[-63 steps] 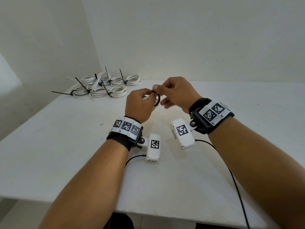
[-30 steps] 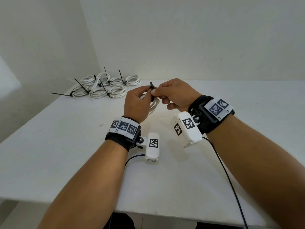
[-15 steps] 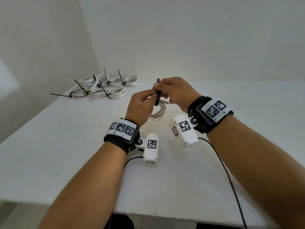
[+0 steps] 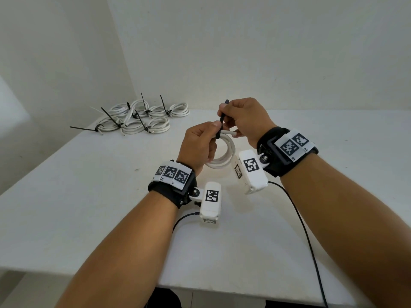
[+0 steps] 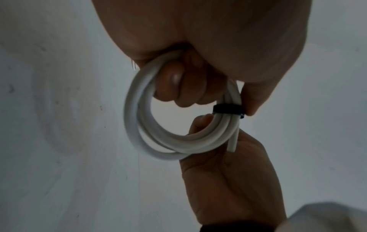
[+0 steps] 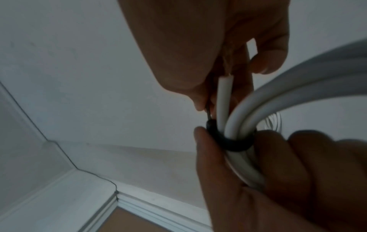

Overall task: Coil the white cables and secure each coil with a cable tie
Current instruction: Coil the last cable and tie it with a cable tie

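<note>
A coiled white cable (image 4: 223, 155) hangs above the white table (image 4: 89, 185), held up between both hands. My left hand (image 4: 200, 145) grips the coil (image 5: 143, 125) with curled fingers, thumb pressed beside the black cable tie (image 4: 221, 121). The tie's band (image 5: 228, 109) is drawn snug round the strands (image 6: 236, 125). My right hand (image 4: 242, 118) pinches the tie's free tail, which sticks up past the fingers. In the right wrist view the black loop (image 6: 232, 144) wraps the bundle and one cut cable end (image 6: 223, 97) points up.
Several finished white coils (image 4: 138, 118) with black ties lie at the table's far left corner. Black leads (image 4: 300, 230) run from the wrist cameras over the near table. Walls stand behind and to the left.
The tie's open loop has been drawn tight round the coil. My right hand has pulled the tail upward, and the coil now hangs lower between the hands.
</note>
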{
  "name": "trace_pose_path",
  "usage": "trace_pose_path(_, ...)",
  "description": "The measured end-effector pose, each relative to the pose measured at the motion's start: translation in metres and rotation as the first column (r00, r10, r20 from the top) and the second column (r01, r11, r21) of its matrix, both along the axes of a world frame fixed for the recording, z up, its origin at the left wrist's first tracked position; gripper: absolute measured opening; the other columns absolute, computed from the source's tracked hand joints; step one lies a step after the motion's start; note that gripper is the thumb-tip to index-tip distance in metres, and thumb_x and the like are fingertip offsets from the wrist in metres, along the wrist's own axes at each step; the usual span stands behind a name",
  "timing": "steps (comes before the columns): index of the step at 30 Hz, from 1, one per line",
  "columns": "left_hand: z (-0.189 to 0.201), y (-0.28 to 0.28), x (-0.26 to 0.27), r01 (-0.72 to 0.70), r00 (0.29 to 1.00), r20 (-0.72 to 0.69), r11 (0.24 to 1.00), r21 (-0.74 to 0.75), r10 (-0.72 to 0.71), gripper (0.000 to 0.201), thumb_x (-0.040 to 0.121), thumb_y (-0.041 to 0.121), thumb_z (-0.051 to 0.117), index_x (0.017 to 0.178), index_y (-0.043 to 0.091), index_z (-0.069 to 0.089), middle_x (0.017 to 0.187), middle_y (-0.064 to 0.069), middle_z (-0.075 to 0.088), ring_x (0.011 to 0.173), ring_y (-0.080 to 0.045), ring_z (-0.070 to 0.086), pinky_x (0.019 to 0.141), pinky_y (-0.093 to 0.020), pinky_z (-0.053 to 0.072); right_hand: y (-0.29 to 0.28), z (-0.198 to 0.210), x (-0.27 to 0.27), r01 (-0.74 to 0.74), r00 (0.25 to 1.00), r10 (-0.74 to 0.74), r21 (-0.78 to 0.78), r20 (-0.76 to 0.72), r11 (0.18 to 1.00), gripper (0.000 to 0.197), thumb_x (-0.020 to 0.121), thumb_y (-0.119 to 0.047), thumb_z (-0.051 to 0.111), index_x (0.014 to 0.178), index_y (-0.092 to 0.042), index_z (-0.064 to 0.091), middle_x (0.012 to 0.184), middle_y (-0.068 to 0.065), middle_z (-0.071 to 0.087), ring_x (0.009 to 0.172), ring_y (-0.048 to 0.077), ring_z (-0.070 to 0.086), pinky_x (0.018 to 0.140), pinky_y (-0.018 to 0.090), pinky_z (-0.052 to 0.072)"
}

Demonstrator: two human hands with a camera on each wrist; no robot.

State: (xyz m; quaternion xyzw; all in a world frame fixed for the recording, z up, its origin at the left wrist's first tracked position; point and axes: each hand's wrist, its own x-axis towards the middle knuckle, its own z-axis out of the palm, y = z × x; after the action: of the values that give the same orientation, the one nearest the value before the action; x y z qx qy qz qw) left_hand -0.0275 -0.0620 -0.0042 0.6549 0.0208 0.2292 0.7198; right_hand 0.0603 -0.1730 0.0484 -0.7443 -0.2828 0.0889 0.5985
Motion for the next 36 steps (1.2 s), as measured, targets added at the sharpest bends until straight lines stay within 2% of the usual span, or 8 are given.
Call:
trace_pose_path(6, -0.004, 0.001, -0.001, -0.021, 0.998, -0.061, 0.999, -0.030, 0.019, 0.027, 0.103, 0.018, 0.049, 0.086, 0.009, 0.068, 0.043, 0.009, 0.027, 0.035, -0.008, 0.020, 0.038, -0.018, 0.021, 0.001, -0.004, -0.002, -0.054, 0.995, 0.062, -0.105, 0.073, 0.993, 0.027, 0.096, -0.032, 0.060, 0.081, -0.012, 0.071, 0.071, 0.001, 0.067, 0.063, 0.013, 0.059, 0.050, 0.025, 0.044)
trace_pose_path(9, 0.001, -0.006, 0.000, 0.007, 0.996, -0.083, 0.997, -0.076, -0.013, 0.042, 0.103, 0.021, 0.049, 0.067, 0.027, 0.069, 0.046, 0.008, 0.024, 0.037, -0.008, 0.018, 0.040, -0.018, 0.019, 0.000, -0.005, 0.002, 0.001, 0.997, 0.004, -0.071, 0.076, 0.997, 0.028, 0.096, -0.028, 0.062, 0.077, -0.009, 0.071, 0.065, 0.004, 0.062, 0.063, 0.017, 0.053, 0.047, 0.023, 0.040)
trace_pose_path(11, 0.003, -0.008, -0.001, 0.057, 0.994, -0.086, 0.993, -0.105, -0.066, 0.047, 0.104, 0.022, 0.047, 0.060, 0.027, 0.060, 0.047, 0.008, 0.023, 0.038, -0.008, 0.017, 0.041, -0.018, 0.018, 0.000, -0.005, 0.004, 0.011, 0.999, -0.009, -0.046, 0.046, 0.999, 0.027, 0.095, -0.026, 0.064, 0.075, -0.009, 0.071, 0.066, 0.005, 0.062, 0.063, 0.017, 0.053, 0.051, 0.025, 0.042)
trace_pose_path(16, 0.004, -0.008, -0.003, 0.123, 0.987, -0.107, 0.992, -0.008, -0.123, 0.031, 0.106, 0.029, 0.043, 0.076, 0.020, 0.043, 0.052, 0.007, 0.022, 0.041, -0.010, 0.015, 0.042, -0.019, 0.019, -0.001, -0.006, 0.004, 0.038, 0.996, -0.038, 0.001, 0.081, 0.999, 0.025, 0.093, -0.018, 0.067, 0.075, -0.002, 0.072, 0.073, 0.009, 0.069, 0.057, 0.009, 0.061, 0.058, 0.020, 0.051)
trace_pose_path(20, 0.006, -0.008, -0.003, 0.144, 0.982, -0.122, 0.989, -0.022, -0.145, 0.032, 0.107, 0.030, 0.041, 0.075, 0.021, 0.040, 0.052, 0.008, 0.022, 0.042, -0.010, 0.016, 0.042, -0.018, 0.020, 0.002, -0.009, 0.007, 0.070, 0.987, -0.073, 0.030, 0.146, 0.997, 0.029, 0.093, -0.019, 0.066, 0.067, -0.006, 0.071, 0.071, 0.011, 0.071, 0.061, 0.012, 0.063, 0.075, 0.036, 0.058)
trace_pose_path(30, 0.003, -0.002, -0.006, 0.189, 0.976, -0.099, 0.980, -0.063, -0.195, 0.019, 0.102, 0.010, 0.051, 0.085, 0.018, 0.046, 0.050, 0.008, 0.023, 0.041, -0.008, 0.015, 0.041, -0.019, 0.018, 0.004, -0.011, 0.005, 0.073, 0.989, -0.076, 0.029, 0.123, 0.997, 0.029, 0.095, -0.027, 0.062, 0.076, -0.008, 0.073, 0.057, -0.010, 0.066, 0.053, 0.004, 0.058, 0.057, 0.021, 0.047)
trace_pose_path(34, 0.005, 0.010, -0.010, 0.143, 0.983, -0.098, 0.980, -0.140, -0.158, 0.020, 0.102, 0.008, 0.049, 0.084, 0.017, 0.045, 0.045, 0.008, 0.034, 0.037, -0.006, 0.017, 0.042, -0.020, 0.012, 0.002, -0.010, 0.000, -0.144, 0.985, 0.135, -0.086, -0.107, 0.986, 0.043, 0.098, -0.045, 0.053, 0.093, -0.007, 0.072, 0.075, 0.006, 0.073, 0.069, 0.020, 0.067, 0.068, 0.037, 0.052)
trace_pose_path(36, 0.005, 0.018, -0.010, 0.113, 0.987, -0.095, 0.982, -0.150, -0.129, 0.017, 0.101, 0.008, 0.051, 0.086, 0.015, 0.047, 0.044, 0.006, 0.035, 0.034, -0.006, 0.019, 0.040, -0.019, 0.013, -0.002, -0.013, -0.001, -0.289, 0.944, 0.256, -0.144, -0.209, 0.946, 0.046, 0.099, -0.046, 0.051, 0.098, -0.004, 0.071, 0.083, 0.013, 0.074, 0.076, 0.025, 0.067, 0.067, 0.036, 0.049)
